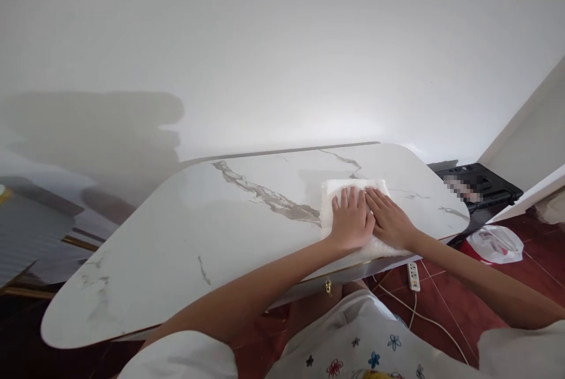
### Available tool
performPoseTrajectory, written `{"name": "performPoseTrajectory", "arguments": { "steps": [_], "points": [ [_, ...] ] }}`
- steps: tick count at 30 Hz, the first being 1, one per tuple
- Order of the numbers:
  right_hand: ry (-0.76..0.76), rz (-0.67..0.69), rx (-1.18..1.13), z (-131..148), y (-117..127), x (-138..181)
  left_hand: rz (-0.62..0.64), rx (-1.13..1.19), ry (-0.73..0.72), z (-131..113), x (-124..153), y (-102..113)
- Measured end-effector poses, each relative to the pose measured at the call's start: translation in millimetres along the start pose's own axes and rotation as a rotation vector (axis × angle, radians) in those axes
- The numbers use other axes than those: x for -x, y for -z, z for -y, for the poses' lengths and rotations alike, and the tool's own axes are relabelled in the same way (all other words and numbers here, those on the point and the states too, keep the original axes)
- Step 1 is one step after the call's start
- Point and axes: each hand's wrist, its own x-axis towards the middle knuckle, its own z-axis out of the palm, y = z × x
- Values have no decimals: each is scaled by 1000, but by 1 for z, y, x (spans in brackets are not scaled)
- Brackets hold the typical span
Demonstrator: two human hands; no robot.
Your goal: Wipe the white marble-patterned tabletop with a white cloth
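Note:
A white cloth (329,193) lies spread on the white marble-patterned tabletop (185,220), toward its right half. My left hand (352,220) rests flat on the cloth with its fingers stretched and a little apart. Beside it, my right hand (391,220) also presses flat on the cloth, fingers extended and close together. The two hands touch near the thumbs. Part of the cloth is hidden beneath them, and its near edge reaches the front edge of the table.
A white wall (282,49) stands behind the table. On the right are a black plastic stand (494,185) and a white plastic bag (497,243). A power strip (413,276) with a white cable lies on the red tiled floor. A small gold knob (327,288) sticks out below the table's front edge.

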Motion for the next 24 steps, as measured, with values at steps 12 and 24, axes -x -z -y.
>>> {"name": "performPoseTrajectory", "arguments": {
  "steps": [12,24],
  "points": [
    [-57,33,-21,-50,-13,-44,-35,79,-39,10,-61,-12],
    [11,-41,-90,-99,-47,-147,-76,77,14,62,-154,-22]
  ]
}}
